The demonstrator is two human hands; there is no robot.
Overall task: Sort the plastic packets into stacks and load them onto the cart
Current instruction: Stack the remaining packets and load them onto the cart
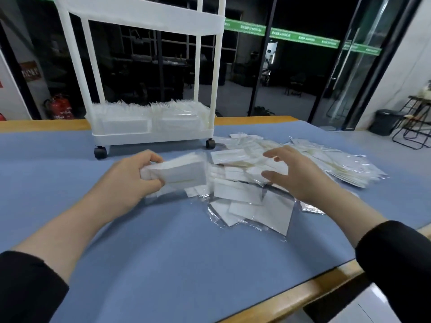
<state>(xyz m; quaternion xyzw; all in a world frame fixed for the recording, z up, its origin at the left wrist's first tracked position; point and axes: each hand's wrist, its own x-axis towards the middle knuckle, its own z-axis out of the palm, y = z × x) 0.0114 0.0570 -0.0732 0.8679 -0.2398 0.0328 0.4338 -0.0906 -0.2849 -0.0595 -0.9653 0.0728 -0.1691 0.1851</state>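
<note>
A small stack of white plastic packets (pixel 179 172) is held above the tabletop's middle, loose clear-wrapped packets (pixel 251 194) lie strewn toward the right edge, and the white wheeled cart (pixel 151 134) at the far edge holds upright packed rows (pixel 149 115).

The packets (pixel 245 194) are clear, glossy, crinkled plastic film over matt white paper inserts. They lie on a smooth, matt blue mat (pixel 163 252) edged by pale varnished wood (pixel 310 292). Behind the packets, the cart (pixel 149 17) is smooth white plastic with black castors (pixel 100 153). The sleeves (pixel 396 264) are matt black cloth.
</note>
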